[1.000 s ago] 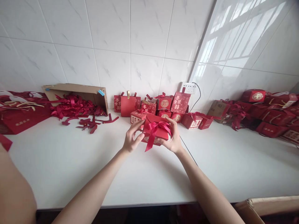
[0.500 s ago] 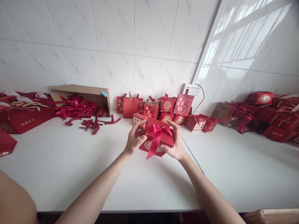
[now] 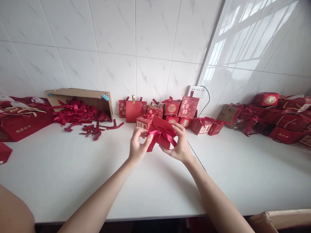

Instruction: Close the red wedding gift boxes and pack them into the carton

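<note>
Between my hands is a small red box point(image 3: 161, 140) with a pink-red ribbon bow point(image 3: 160, 132) across its facing side. My left hand point(image 3: 139, 145) has its thumb and fingers at the box's left side, against the left end of the bow. Around the box's right side curl the fingers and thumb of my right hand point(image 3: 179, 144). The box is tilted, its plain flap side facing me. Whether its underside touches the white table point(image 3: 145, 187) cannot be made out.
Behind stand a red bag point(image 3: 133, 111) and several decorated boxes point(image 3: 172, 107). A cardboard box point(image 3: 107, 100) of ribbons point(image 3: 77, 110) lies back left. Red boxes point(image 3: 267, 99) pile up at right; red bags point(image 3: 26, 126) at left. A socket strip point(image 3: 196, 92) is on the wall.
The red box has tipped, so its gold-patterned side no longer shows and its plain flap side faces me more. Both hands still hold it. The view has shifted slightly.
</note>
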{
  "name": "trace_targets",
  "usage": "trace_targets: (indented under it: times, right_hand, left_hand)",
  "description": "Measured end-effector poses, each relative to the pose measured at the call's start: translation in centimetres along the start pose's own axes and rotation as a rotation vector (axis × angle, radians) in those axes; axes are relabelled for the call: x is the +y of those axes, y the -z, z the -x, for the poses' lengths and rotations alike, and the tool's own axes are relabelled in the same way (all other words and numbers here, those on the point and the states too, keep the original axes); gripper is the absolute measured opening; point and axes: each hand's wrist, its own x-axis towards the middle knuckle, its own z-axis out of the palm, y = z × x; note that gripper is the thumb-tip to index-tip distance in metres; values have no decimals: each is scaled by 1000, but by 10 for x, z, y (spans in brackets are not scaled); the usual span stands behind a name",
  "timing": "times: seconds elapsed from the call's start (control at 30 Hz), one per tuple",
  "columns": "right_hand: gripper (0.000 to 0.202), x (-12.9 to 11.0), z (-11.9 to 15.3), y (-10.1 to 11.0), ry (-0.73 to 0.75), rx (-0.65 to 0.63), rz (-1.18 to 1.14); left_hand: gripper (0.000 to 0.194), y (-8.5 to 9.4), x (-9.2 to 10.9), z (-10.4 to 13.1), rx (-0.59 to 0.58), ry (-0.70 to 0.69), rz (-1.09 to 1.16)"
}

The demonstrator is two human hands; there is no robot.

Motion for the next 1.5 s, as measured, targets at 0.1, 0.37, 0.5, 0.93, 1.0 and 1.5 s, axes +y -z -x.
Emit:
trace_targets:
  times: [0.1, 0.37, 0.5, 0.93, 1.0, 1.5]
  right_hand:
    - [82, 0, 1, -1, 44, -24, 36]
    - [83, -5, 1, -1, 74, -137, -82]
    - [82, -4, 1, 0, 42, -179, -132]
    - [81, 0, 3, -3, 22, -105, -70]
    - [79, 0, 4, -4, 6, -121, -107]
    - [78, -8, -28, 56, -431, -266, -369]
  left_hand:
    - [14, -1, 6, -1, 97, -154, -96]
    - [19, 1, 7, -13, 102, 137, 76]
    - [21, 2, 3, -14, 85, 172, 71]
    - [1, 6, 12, 2, -17, -630, -276]
    - [11, 6, 8, -3, 150, -336, -217]
    - [45, 9, -36, -21, 157, 637, 235]
